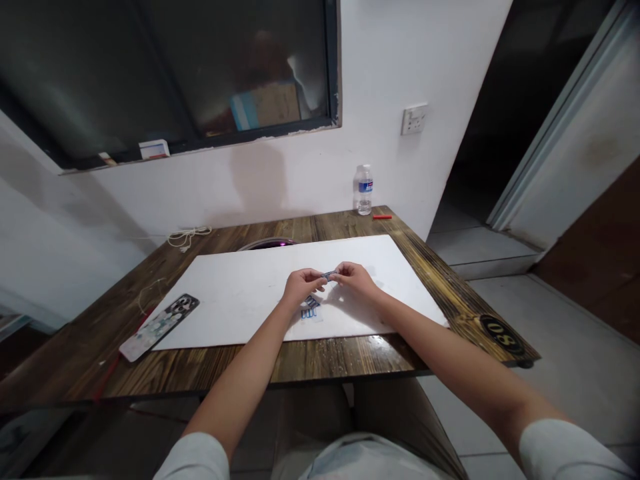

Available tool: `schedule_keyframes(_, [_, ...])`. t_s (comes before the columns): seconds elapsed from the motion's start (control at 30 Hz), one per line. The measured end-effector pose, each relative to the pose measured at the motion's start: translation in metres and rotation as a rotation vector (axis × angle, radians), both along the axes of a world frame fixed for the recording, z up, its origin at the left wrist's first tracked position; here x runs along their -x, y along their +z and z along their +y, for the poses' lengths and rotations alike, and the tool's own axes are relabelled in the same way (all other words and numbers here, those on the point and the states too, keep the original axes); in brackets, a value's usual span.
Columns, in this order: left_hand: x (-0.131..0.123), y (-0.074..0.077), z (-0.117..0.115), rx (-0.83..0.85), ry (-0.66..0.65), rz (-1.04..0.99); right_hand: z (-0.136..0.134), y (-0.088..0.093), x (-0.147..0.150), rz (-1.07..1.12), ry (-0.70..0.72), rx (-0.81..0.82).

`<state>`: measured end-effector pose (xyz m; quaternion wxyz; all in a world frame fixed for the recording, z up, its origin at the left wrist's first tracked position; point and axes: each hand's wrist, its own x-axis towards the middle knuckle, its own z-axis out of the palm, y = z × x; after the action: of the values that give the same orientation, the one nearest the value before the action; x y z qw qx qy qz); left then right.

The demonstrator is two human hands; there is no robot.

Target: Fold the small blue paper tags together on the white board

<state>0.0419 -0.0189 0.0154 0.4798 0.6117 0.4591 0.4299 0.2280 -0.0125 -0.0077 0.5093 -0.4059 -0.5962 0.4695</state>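
Note:
Over the white board (240,293), my left hand (302,285) and my right hand (354,277) come close together. Between their fingertips they pinch a small dark-blue strip-like piece (329,275), one end in each hand. Its exact kind is too small to make out. Just below, on the board, lie several small blue-edged pieces (309,313) and a dark, blue-striped piece (313,301), close to my left hand. My fingers partly cover the held piece.
A phone in a patterned case (160,327) lies across the board's left edge. Along the back of the wooden table (345,223) are a water bottle (365,190), a red pen-like stick (382,217), a dark round-rimmed object (267,244) and a white cable (187,236).

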Motion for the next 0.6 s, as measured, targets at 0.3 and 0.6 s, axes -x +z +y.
schedule_keyframes(0.3, [0.002,0.002,0.002,-0.097,0.231,-0.049,-0.003,-0.004,-0.001,-0.159,-0.026,-0.190])
schedule_keyframes(0.6, [0.005,-0.002,0.008,-0.108,0.317,-0.118,-0.031,0.011,0.019,-0.697,0.294,-0.794])
